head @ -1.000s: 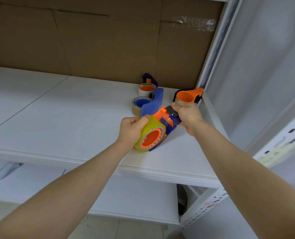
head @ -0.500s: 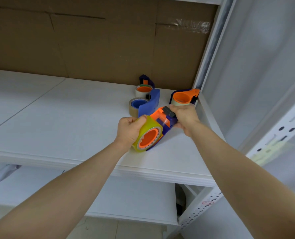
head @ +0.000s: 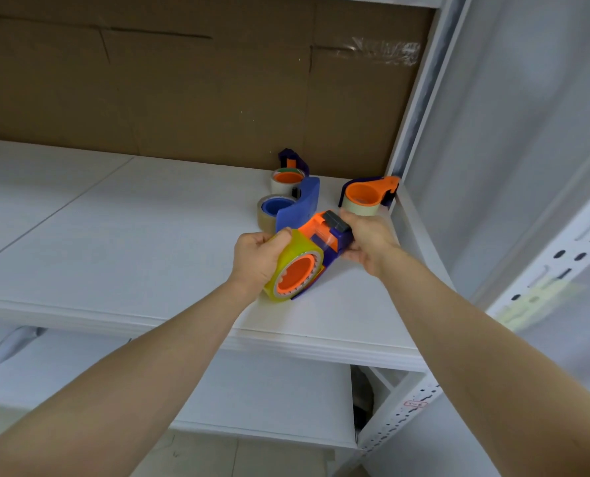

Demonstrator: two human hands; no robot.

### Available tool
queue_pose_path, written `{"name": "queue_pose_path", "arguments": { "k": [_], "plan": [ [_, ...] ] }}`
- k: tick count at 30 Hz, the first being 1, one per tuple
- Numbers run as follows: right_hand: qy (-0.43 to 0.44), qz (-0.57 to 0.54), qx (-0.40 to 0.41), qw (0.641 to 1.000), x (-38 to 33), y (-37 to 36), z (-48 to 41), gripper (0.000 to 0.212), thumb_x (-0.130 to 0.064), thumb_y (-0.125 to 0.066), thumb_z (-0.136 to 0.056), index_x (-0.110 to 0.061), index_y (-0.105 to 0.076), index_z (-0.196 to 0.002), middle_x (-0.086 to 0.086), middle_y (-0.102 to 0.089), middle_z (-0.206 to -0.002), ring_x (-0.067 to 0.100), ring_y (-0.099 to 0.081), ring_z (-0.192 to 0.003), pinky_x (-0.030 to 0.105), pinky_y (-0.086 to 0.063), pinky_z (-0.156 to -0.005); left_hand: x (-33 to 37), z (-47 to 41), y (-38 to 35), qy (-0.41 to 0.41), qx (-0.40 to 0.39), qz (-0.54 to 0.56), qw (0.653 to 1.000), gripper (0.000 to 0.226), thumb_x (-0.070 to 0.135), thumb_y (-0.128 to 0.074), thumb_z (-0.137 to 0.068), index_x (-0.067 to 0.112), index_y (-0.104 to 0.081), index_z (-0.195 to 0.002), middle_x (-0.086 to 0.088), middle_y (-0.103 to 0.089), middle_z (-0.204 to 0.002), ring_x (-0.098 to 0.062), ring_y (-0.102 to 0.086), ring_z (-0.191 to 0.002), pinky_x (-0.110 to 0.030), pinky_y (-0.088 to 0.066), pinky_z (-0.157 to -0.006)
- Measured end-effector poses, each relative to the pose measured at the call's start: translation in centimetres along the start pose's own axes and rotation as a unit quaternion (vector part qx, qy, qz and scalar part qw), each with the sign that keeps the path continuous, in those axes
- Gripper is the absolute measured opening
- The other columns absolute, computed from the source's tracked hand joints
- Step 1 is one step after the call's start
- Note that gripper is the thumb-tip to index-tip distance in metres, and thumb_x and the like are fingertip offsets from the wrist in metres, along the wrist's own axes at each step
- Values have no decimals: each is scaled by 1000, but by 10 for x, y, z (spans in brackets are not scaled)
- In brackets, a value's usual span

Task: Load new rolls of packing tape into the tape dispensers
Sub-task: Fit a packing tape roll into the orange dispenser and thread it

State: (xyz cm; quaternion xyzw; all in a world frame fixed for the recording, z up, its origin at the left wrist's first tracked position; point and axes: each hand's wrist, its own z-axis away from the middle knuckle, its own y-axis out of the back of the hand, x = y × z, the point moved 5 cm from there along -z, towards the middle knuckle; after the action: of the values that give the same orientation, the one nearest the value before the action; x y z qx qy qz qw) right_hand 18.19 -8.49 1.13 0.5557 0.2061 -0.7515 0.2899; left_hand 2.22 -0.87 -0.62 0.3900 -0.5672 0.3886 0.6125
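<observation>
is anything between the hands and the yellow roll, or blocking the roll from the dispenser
Nothing visible. The left hand grips the yellow roll, already seated on the orange hub of the dispenser; the right hand holds its cutter end. Three other dispensers lie behind on the shelf.

Both arms extended; left hand grips tape roll, right hand grips dispenser.

White shelf — blue dispenser, purple dispenser, orange dispenser rear-right.
</observation>
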Motion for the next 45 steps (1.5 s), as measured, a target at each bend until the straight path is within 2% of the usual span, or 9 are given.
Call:
{"name": "queue_pose_path", "arguments": {
  "k": [5, 10, 17, 23, 28, 32, 39, 42, 45],
  "plan": [
    [-2, -1, -1, 1000, 0, 0, 0, 14, -22, -56, -93, -21, -51, -81, 9, -64, -100, 24, -63, -97, 36, -54, -74, 0, 0, 1, 0, -1, -2, 1000, 28, 35, -61, -88, 19, -61, -65, 9, -63, -54, -8, -62, -51, -13, -47, -45],
    [-26, -103, -32, 994, 12, -2, -1, 7, -20, -49, -96, -14, -54, -94, 11, -64, -104, 24, -63, -98, 35, -54, -75, -2, 0, 2, 5, 10, 9, 1000, 29, 33, -61, -89, 18, -60, -63, 9, -62, -47, -8, -61, -48, -14, -46, -43],
    [-46, -155, -60, 985, 18, -2, 3, 31, -26, -45, -99, -7, -48, -123, 14, -62, -120, 24, -62, -105, 34, -52, -84, -3, 0, 1, 20, 25, 10, 999, 29, 32, -62, -88, 17, -59, -63, 8, -62, -47, -9, -61, -48, -14, -46, -42],
    [-25, -25, -122, 992, 16, -10, 12, 51, -36, -57, -90, -11, -44, -133, 17, -53, -132, 29, -54, -120, 37, -43, -104, 2, -9, 22, 80, 136, 171, 972, 25, 27, -61, -84, 11, -58, -64, 2, -53, -40, -15, -51, -46, -17, -44, -44],
    [13, 82, -238, 968, 18, -43, 31, 56, -38, -70, -80, -18, -48, -128, 7, -63, -120, 24, -62, -107, 39, -53, -89, 4, -13, 29, 96, 128, 259, 953, 28, 30, -54, -84, 16, -58, -60, -1, -55, -48, -16, -50, -50, -27, -48, -59],
    [97, 145, -180, 968, 12, -61, 29, 32, -23, -69, -83, -20, -53, -110, 4, -63, -108, 25, -63, -101, 45, -58, -79, 2, -9, 28, 99, 95, 263, 955, 31, 37, -47, -88, 15, -62, -71, -5, -64, -65, -18, -60, -62, -31, -54, -70],
    [194, 294, -134, 926, -4, -76, 17, 18, -21, -61, -87, -10, -61, -101, 14, -66, -100, 34, -64, -95, 51, -55, -80, 18, 8, 50, 144, 86, 18, 986, 74, 78, -33, -80, 22, -54, -124, -4, -63, -115, -21, -57, -105, -35, -44, -80],
    [230, 358, -159, 891, -13, -96, 26, 27, -23, -59, -87, -5, -60, -107, 14, -66, -100, 33, -64, -94, 50, -56, -79, 25, 19, 70, 111, 102, -134, 979, 62, 50, -63, -82, 15, -45, -131, -5, -55, -124, -25, -55, -111, -36, -48, -81],
    [241, 346, -208, 883, -17, -122, 42, 28, -25, -59, -88, -8, -59, -110, 8, -66, -95, 27, -68, -81, 44, -59, -72, 29, 26, 96, 97, 158, -148, 971, 21, 18, -60, -83, 5, -58, -99, -15, -62, -97, -31, -65, -94, -42, -57, -82]
  ]
}}
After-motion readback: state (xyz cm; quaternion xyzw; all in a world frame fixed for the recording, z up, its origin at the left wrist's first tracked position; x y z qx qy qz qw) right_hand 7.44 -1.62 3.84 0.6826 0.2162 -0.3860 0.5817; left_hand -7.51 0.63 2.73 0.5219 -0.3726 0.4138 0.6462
